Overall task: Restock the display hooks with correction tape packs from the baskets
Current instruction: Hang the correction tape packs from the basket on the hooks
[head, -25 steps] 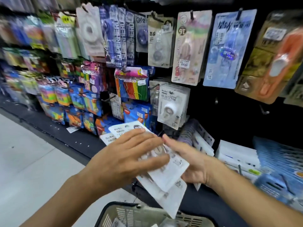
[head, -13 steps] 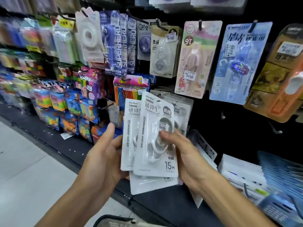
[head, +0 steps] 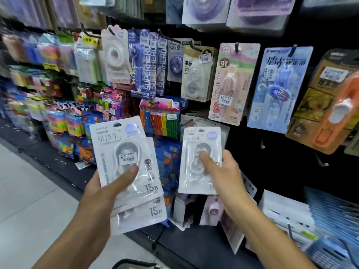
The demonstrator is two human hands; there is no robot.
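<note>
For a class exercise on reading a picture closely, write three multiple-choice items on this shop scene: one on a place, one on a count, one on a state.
1. Where is the pink pack?
A. on a hook above the right hand
B. on the floor
C. in the left hand

2. How many white packs show in the left hand?
A. none
B. at least two
C. ten

3. How does the right hand hold its single pack?
A. lying flat on an open palm
B. pinched, thumb on the front
C. not touching it

Answers: 1 A, it hangs above that hand. 2 B, two "15M" corners overlap. 3 B, the thumb presses the front.
</note>
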